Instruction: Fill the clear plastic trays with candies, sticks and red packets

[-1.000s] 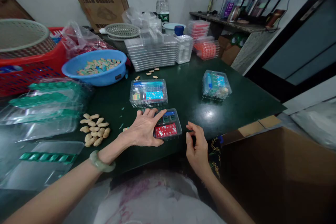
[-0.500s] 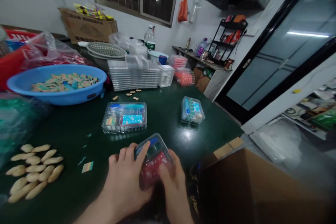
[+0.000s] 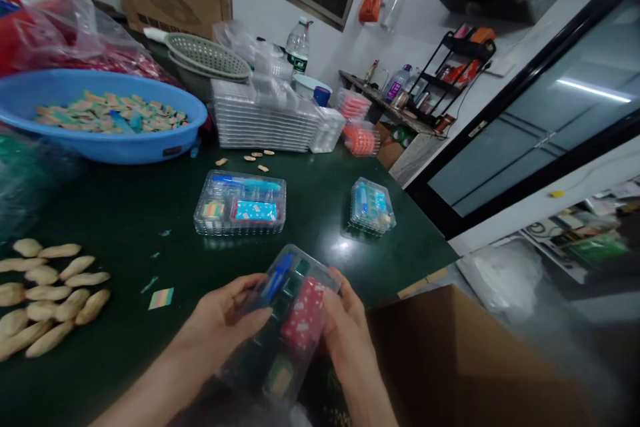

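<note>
Between my two hands is a clear plastic compartment box [image 3: 295, 267], tilted above the near edge of the table. Inside it lie a blue pen [image 3: 277, 277], a red patterned case [image 3: 303, 312] and a small pale striped piece [image 3: 280, 377]. My left hand [image 3: 227, 313] grips the box's left side, thumb on top. My right hand [image 3: 350, 330] closes on its right side, thumb over the red case. Beyond them stands a stack of filled clear boxes [image 3: 240, 203] showing pens and a light-blue case. Another filled stack [image 3: 373, 207] sits farther right.
A blue basin [image 3: 165, 143] of small striped pieces stands at the back left, beside stacked empty trays [image 3: 263, 123]. Peanuts [image 3: 50, 293] and one striped piece [image 3: 161, 298] lie on the left. An open cardboard box [image 3: 450, 360] is at the lower right.
The box has been turned and tilted, so its pen, red case and striped piece show more. My left hand has shifted to its left edge. The camera view has tilted and shifted.
</note>
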A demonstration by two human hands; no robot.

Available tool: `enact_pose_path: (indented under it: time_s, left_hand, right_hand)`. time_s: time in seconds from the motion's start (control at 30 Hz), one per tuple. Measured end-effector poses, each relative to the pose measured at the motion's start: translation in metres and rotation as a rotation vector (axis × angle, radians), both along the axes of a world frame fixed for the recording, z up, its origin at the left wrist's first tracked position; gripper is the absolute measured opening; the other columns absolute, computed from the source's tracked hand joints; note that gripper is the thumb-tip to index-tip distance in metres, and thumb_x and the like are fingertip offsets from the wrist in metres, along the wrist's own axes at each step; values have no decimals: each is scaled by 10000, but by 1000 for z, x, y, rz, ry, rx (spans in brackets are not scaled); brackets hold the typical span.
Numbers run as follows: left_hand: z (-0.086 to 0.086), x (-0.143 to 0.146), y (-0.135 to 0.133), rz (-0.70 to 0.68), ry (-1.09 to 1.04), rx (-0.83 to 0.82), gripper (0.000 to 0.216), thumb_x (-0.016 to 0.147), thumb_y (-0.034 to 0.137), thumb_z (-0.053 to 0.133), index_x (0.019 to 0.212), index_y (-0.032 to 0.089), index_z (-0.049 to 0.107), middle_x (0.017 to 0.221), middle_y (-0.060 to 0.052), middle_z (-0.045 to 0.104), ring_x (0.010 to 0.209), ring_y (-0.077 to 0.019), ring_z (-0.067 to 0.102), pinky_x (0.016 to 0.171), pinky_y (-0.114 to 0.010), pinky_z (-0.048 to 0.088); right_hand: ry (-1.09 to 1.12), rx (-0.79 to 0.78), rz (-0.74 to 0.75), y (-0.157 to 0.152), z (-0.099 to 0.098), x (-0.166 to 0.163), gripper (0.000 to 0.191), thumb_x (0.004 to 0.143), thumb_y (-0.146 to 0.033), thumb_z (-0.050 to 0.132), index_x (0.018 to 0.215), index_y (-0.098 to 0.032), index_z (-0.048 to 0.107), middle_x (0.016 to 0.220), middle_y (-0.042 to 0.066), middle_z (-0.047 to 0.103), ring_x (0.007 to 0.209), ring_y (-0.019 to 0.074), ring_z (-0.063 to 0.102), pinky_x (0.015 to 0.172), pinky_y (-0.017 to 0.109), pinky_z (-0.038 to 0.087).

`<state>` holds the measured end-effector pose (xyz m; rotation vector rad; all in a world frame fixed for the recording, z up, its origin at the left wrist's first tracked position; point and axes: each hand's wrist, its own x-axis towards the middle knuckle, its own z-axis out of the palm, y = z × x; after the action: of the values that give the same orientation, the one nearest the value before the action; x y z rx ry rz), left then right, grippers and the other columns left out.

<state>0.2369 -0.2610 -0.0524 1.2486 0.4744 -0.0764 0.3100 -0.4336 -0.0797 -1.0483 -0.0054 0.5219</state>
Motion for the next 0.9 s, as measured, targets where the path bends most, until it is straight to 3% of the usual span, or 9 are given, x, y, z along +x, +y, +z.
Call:
enact_pose_path:
  time_s: [0.1,0.23,0.37,0.67,0.77,0.83,0.9]
  left_hand:
    - [-1,-3,1,152,36,-139,569,654,346,724,1161,194,516,1035,-102,646,877,-277,632,716,-373,530]
    - [-8,-6,3,314,13,-78,588,608,321,763,1137,203,536,990,-90,661,812,-246,648,676,-337,536]
    - [-13,-7,-3,358,28,-69,584,584,305,778,1111,193,551,957,-80,671,776,-220,654,651,-300,536]
    - [-6,-6,-11,428,27,-113,570,527,207,804,1049,178,576,903,-65,685,679,-202,659,572,-274,547]
    - [-11,-8,-7,462,38,-129,556,521,179,804,1036,184,594,902,-55,680,706,-201,657,572,-260,548]
    - [-16,-11,-2,483,58,-128,544,525,185,801,1032,198,604,936,-53,673,755,-210,655,580,-257,549]
    - [-20,-14,3,489,77,-130,533,530,204,801,1028,212,610,959,-49,665,788,-214,651,591,-254,549]
  right_hand:
    - [-33,-36,4,7,0,-7,598,785,-339,650,1286,-179,364,857,49,620,662,146,589,564,259,483]
    - [-79,-144,92,8,3,-21,583,784,-340,653,1270,-166,382,835,58,623,716,165,600,553,240,462]
    - [-115,-151,100,7,3,-28,520,790,-342,641,1227,-164,423,824,49,615,677,147,583,539,236,456]
    - [-162,-185,138,2,-3,-33,570,722,-313,684,1206,-172,419,786,16,586,585,110,553,422,175,408]
    - [-258,-284,89,-17,6,5,518,754,-368,629,1183,-164,424,821,31,589,581,116,564,388,172,407]
    - [-351,-459,-143,-36,14,54,457,811,-368,546,1189,-160,396,867,40,587,596,114,575,391,173,422]
    - [-357,-805,-393,-56,22,112,367,879,-342,433,1193,-162,368,916,44,574,625,96,581,391,153,416]
